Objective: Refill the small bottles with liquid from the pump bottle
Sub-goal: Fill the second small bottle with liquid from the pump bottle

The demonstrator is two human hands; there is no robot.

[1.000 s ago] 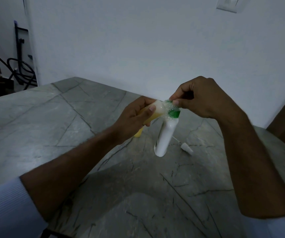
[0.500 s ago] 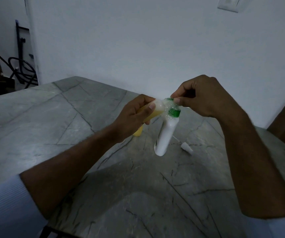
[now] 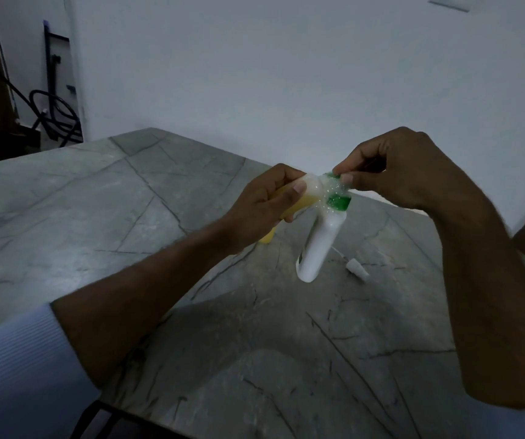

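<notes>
Table (image 3: 103,217): I see a big grey stone top with dark cracks, under both my hands.
White bottle (image 3: 316,248): it hangs down below my right fingertips. It has a green collar. I can't read any words on it.
Left hand (image 3: 261,210): my fingers curl around the yellow bottle (image 3: 289,205), tipped so its mouth meets the white bottle's top.
Right hand (image 3: 400,172): my fingertips pinch the white bottle's green top.
Foam (image 3: 331,188): tiny bubbles sit between my two thumbs.
Small white cap (image 3: 357,270): it lies on the table, below my right hand.
</notes>
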